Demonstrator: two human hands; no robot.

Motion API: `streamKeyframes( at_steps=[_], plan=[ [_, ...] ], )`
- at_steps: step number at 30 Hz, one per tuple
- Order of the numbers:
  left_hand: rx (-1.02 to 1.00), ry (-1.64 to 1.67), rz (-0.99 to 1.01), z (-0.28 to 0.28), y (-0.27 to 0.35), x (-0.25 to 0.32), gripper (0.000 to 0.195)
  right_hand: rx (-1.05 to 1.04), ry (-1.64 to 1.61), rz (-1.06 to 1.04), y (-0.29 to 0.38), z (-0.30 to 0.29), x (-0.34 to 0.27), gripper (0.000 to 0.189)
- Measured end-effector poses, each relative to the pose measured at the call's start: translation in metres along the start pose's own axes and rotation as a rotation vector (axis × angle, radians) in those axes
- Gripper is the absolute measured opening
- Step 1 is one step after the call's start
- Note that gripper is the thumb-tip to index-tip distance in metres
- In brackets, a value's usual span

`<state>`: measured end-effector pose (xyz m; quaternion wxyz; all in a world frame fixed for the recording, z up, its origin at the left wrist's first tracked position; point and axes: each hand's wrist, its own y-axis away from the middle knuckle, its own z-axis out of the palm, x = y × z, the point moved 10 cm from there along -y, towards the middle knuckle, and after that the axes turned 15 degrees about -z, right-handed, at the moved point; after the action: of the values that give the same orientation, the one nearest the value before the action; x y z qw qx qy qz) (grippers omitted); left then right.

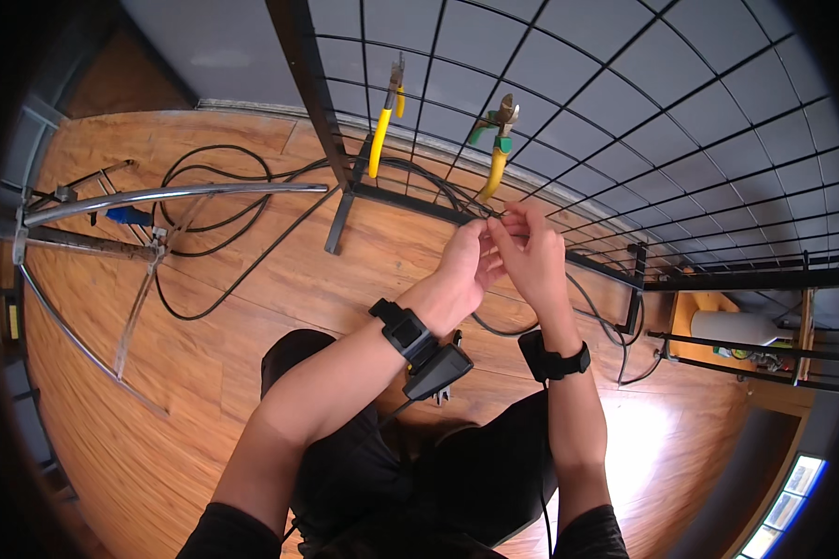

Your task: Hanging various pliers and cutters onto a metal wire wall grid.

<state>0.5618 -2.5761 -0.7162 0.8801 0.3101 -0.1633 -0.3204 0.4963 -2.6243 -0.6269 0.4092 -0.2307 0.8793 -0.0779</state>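
My left hand [463,260] and my right hand [537,253] meet at the lower rail of a black wire grid panel [531,84]. Thumb and forefinger of my right hand pinch a thin dark strand [495,215] beside the bundle of black cables [442,187]. The fingertips of my left hand touch the same spot; their grip is partly hidden. Just above hang diagonal cutting pliers [498,150] with green and yellow handles, hooked on the grid. Farther left, pliers with yellow handles [383,133] also hang from the wires.
A chrome tubular frame [175,194] with a blue part [128,216] lies on the wood-look floor [252,349] at left. Loops of black cable [241,278] spread beside it. Another tool [444,395] is half hidden below my left wrist. A low rack [741,347] stands at right.
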Motion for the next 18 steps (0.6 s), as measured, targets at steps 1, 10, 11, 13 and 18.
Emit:
streamKeyframes(
  at_steps=[1, 10, 11, 13, 18],
  plan=[
    [0.002, -0.006, -0.005, 0.002, 0.000, -0.006, 0.027, 0.006, 0.000, 0.006, 0.004, -0.005, 0.003, 0.031],
    [0.176, 0.011, -0.125, -0.033, -0.024, -0.051, 0.025, -0.236, 0.249, -0.185, 0.040, 0.002, 0.002, 0.020],
    [0.165, -0.016, -0.132, -0.034, -0.027, -0.053, 0.025, -0.289, 0.243, -0.174, 0.046, 0.004, 0.005, 0.019],
    [0.158, -0.049, -0.129, -0.037, -0.027, -0.056, 0.024, -0.334, 0.229, -0.170, 0.053, 0.003, 0.006, 0.018],
    [0.095, -0.155, -0.220, -0.033, -0.022, -0.074, 0.016, -0.418, 0.155, -0.082, 0.071, -0.002, 0.019, 0.020]
  ],
)
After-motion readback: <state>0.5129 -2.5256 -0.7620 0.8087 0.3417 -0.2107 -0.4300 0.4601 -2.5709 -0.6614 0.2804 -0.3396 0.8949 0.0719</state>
